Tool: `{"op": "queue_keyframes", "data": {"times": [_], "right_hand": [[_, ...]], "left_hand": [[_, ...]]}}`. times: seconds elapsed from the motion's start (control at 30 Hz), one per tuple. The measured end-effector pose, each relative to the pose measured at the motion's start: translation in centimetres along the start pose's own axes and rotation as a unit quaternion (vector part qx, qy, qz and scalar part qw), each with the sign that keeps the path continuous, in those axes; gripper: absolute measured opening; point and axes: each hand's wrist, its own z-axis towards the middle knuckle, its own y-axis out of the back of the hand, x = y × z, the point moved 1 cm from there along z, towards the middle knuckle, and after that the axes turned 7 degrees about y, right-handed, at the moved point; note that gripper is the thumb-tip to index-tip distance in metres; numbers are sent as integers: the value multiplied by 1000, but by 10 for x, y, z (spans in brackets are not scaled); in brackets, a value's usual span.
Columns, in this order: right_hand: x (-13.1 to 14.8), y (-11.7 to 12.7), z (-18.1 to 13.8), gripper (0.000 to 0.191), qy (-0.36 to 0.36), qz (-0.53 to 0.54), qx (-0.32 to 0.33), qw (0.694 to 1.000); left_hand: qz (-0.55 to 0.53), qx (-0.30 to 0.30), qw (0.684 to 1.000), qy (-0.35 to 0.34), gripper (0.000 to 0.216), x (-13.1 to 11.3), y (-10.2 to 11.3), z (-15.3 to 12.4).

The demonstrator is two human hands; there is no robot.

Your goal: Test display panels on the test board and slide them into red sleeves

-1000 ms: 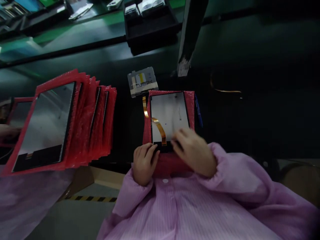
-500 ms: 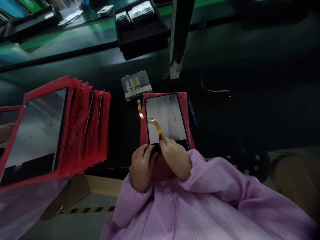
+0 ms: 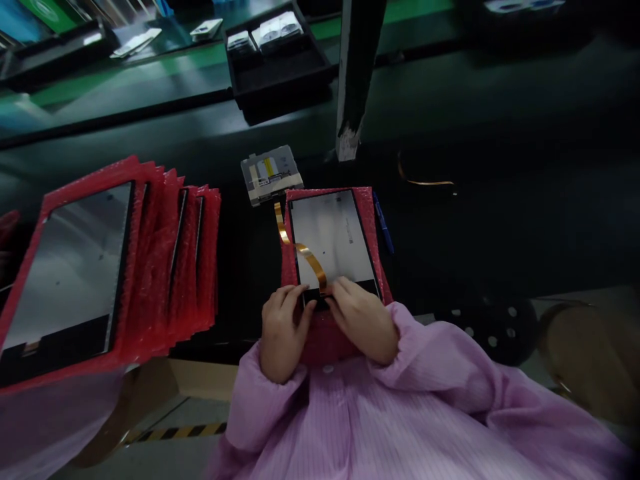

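Display panel under both hands at the frame's centre

Display panel (image 3: pixel 334 233) lies flat on a red bubble-wrap sleeve (image 3: pixel 373 230) at the near edge of the dark counter (image 3: pixel 500 173), just above the person's pink sleeves. An orange ribbon cable (image 3: pixel 306 253) curves from the panel's upper left corner down across its grey face to the black band along its lower edge.

The left hand (image 3: pixel 281 330) has its fingers (image 3: pixel 290 297) bent, tips set on the left end of that black band. The right hand (image 3: pixel 364 321) has its fingers (image 3: pixel 340 290) curled down over the ribbon's lower end. Both thumbs are hidden, so whether either hand pinches anything cannot be told.

A small grey circuit module (image 3: pixel 271 175) sits just above the panel's upper left corner, and a blue pen (image 3: pixel 384 223) lies beside the sleeve's right edge. A fanned stack of red-sleeved panels (image 3: pixel 165 253) fills the left of the frame. A black tray (image 3: pixel 280 77) stands at upper centre, with a dark post (image 3: pixel 355 67) to its right.
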Motion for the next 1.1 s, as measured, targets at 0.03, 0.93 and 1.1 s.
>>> {"op": "queue_keyframes", "data": {"times": [0.03,0.93,1.1], "right_hand": [[-7,4,-4,11,-23,14,-22,999],[-65,15,-6,21,-336,84,-31,938],[-69,9,-2,11,-315,125,-91,936]], "left_hand": [[-14,0,1000,3,28,-2,1,4],[99,-216,963,127,62,47,42,-18],[97,-134,984,-68,36,3,17,-28]]}}
